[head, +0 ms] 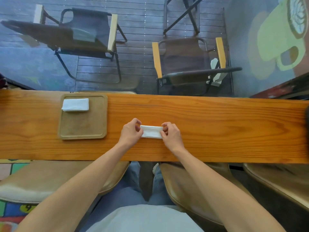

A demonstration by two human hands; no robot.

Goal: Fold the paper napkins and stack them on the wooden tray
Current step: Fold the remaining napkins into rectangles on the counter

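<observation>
Napkin (pixel 151 131) held at both short ends, tray up and to the left.

Napkin lies flat on the desk (pixel 217 124), folded to a narrow strip, long axis running left–right across the person's front. Left hand (pixel 131 132) pinches the left end, right hand (pixel 170 133) pinches the right end; fingers curled over the edges, wrists low, both forearms reaching straight in from the near edge. Wooden tray (pixel 100 118) sits well apart to the left, nearer the far edge of the desk, so the left hand is the closer one. A folded napkin (pixel 75 104) already rests in the tray's far-left corner, long axis also left–right. Judgement: the strip can go across without turning, landing on top of that one.
</observation>
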